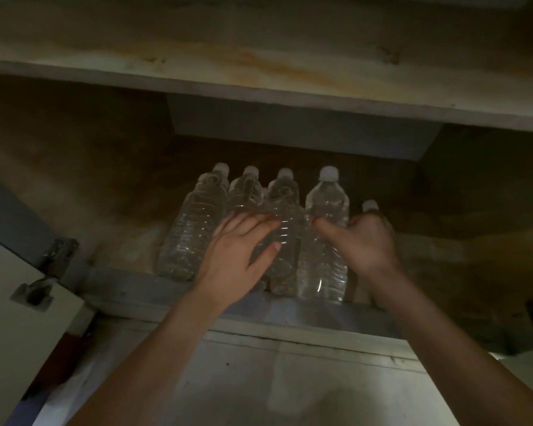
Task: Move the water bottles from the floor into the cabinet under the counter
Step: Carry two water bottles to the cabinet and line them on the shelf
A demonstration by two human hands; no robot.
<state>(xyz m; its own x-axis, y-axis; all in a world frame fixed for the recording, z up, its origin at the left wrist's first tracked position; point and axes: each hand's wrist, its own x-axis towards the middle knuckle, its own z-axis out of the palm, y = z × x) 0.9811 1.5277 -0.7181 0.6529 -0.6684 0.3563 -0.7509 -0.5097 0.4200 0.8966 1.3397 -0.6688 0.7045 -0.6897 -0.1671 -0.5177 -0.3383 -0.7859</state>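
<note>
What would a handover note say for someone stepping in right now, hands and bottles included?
Left hand: fingers spread on a middle bottle, not clearly gripping it.
Right hand: closed around the rightmost bottle, only its cap showing.
Five capped bottles show upright near the cabinet's front edge.
Done: these bottles are in the cabinet.
Left: release, straighten the row; the floor is mostly out of view, so check for more.
</note>
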